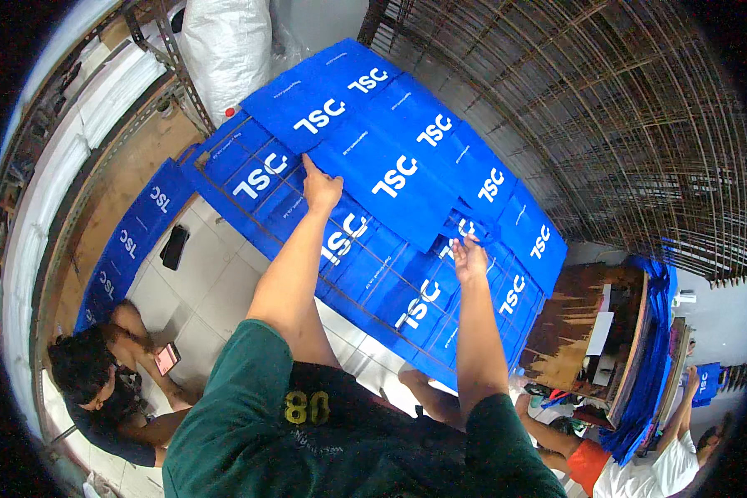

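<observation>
The left hand (321, 187) pressed flat, fingers loose, on the top blue bag (390, 178); the right hand (470, 257) pinched the strap (465, 226) at that bag's near edge.

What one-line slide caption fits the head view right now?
Both hands, left hand and right hand, on blue printed bags spread over a wire rack.

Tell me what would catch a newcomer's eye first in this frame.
A big spread of bright blue bags with white lettering fills the middle, overlapping in rows. The left hand presses on one bag's edge, and the right hand pinches a blue handle loop. At lower left, a seated person holds a phone.
</observation>
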Demonstrator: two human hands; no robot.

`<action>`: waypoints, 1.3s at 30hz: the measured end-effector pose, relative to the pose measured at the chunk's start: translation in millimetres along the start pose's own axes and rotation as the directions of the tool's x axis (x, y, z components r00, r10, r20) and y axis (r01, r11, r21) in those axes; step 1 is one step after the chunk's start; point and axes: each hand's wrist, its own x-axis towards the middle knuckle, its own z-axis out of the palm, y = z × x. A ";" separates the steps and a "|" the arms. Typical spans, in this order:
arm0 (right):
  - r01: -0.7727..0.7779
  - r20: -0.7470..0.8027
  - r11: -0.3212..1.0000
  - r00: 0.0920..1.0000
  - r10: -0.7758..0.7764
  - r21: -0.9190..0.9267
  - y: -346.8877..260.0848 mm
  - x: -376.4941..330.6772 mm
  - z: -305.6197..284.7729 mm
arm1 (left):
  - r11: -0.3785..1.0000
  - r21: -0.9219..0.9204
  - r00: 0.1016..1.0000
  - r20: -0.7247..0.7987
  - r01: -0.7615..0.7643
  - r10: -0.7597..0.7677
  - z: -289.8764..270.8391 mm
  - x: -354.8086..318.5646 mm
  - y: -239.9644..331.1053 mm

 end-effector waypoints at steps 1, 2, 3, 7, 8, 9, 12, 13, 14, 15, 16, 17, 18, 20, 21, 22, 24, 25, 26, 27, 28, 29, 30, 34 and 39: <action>-0.003 -0.004 1.000 1.000 0.003 0.020 2.7 3.0 0.8 | 0.999 0.031 1.000 -0.007 -0.020 0.020 -1.9 -0.6 3.0; 0.001 0.024 1.000 1.000 -0.001 -0.003 4.6 3.7 -2.2 | 0.997 0.062 0.999 -0.011 -0.040 0.041 -3.4 -2.1 5.9; 0.004 0.022 1.000 1.000 -0.004 -0.003 6.3 2.2 -0.6 | 0.994 0.090 0.998 -0.017 -0.062 0.064 -4.7 -2.2 7.7; 0.033 0.077 0.999 0.996 -0.033 0.000 10.4 -1.8 0.7 | 0.989 0.121 0.996 -0.017 -0.084 0.086 -6.8 4.8 7.0; 0.044 0.107 0.999 0.993 -0.044 0.002 10.4 -2.6 -0.5 | 0.988 0.136 0.997 -0.020 -0.077 0.080 -6.9 5.6 7.0; 0.042 0.080 0.999 0.996 -0.042 0.000 10.2 -5.1 1.4 | 0.986 0.152 0.997 -0.024 -0.071 0.076 -7.5 6.5 6.8; 0.030 -0.033 0.999 0.999 -0.031 -0.032 12.8 -16.1 9.4 | 0.985 0.144 0.993 -0.046 -0.098 0.105 -10.0 8.6 5.0; 0.033 -0.041 0.999 0.999 -0.035 -0.042 13.4 -19.0 11.3 | 0.984 0.158 0.995 -0.043 -0.087 0.095 -10.1 8.3 5.7; 0.035 -0.048 0.998 0.998 -0.038 -0.052 14.1 -21.2 12.5 | 0.982 0.173 0.996 -0.040 -0.076 0.085 -10.5 7.5 6.1; 0.038 -0.057 0.997 0.998 -0.041 -0.061 14.7 -22.8 12.0 | 0.980 0.187 0.997 -0.037 -0.066 0.075 -11.0 6.9 6.0; 0.046 -0.034 0.997 0.998 -0.048 -0.056 15.7 -21.2 9.2 | 0.984 0.167 0.997 -0.028 -0.069 0.075 -10.1 7.4 4.5; 0.053 -0.021 0.997 0.998 -0.054 -0.062 15.4 -20.5 7.8 | 0.987 0.147 0.997 -0.020 -0.071 0.075 -8.7 8.0 2.5; 0.061 -0.013 0.996 0.998 -0.062 -0.069 14.3 -20.0 6.8 | 0.990 0.124 0.997 -0.007 -0.072 0.074 -7.5 7.9 2.2; 0.063 -0.018 0.995 0.998 -0.065 -0.076 13.7 -19.1 6.0 | 0.986 0.139 0.996 -0.016 -0.089 0.092 -6.5 8.5 1.6; 0.056 -0.029 0.996 0.998 -0.058 -0.076 14.9 -17.2 5.3 | 0.984 0.148 0.995 -0.023 -0.097 0.102 -6.3 7.4 2.6; 0.049 -0.040 0.996 0.998 -0.052 -0.076 16.3 -15.9 3.6 | 0.983 0.157 0.995 -0.022 -0.094 0.099 -6.1 6.3 3.6; 0.076 0.003 0.993 0.997 -0.076 -0.093 18.8 -14.8 0.6 | 0.981 0.174 0.995 -0.024 -0.090 0.095 -6.6 6.0 5.8; 0.090 0.026 0.991 0.996 -0.088 -0.100 19.5 -14.4 0.2 | 0.983 0.160 0.995 -0.019 -0.091 0.095 -5.9 8.3 2.3; 0.078 -0.009 0.993 0.997 -0.079 -0.090 19.9 -13.8 0.2 | 0.985 0.145 0.995 -0.015 -0.091 0.095 -4.1 11.3 -3.5; 0.063 -0.045 0.995 0.997 -0.067 -0.080 21.4 -13.6 0.5 | 0.987 0.133 0.996 -0.009 -0.090 0.092 -4.3 10.8 -4.0; 0.049 -0.081 0.996 0.995 -0.055 -0.070 22.2 -13.7 0.3 | 0.985 0.143 0.994 -0.017 -0.102 0.105 -4.0 10.7 -3.9; 0.051 -0.072 0.996 0.996 -0.056 -0.077 22.4 -13.7 -0.4 | 0.982 0.152 0.993 -0.025 -0.113 0.118 -4.1 10.9 -3.9; 0.051 -0.062 0.995 0.996 -0.056 -0.086 23.3 -13.0 -2.2 | 0.979 0.162 0.991 -0.034 -0.121 0.128 -4.5 10.0 -3.7; 0.041 -0.023 0.998 0.999 -0.042 -0.047 27.6 -6.5 -10.9 | 0.976 0.195 0.993 -0.042 -0.099 0.109 -3.7 10.7 -2.5; 0.039 -0.050 0.999 0.998 -0.040 -0.023 29.8 -3.6 -12.4 | 0.987 0.140 0.997 -0.018 -0.077 0.081 -1.6 14.8 -8.9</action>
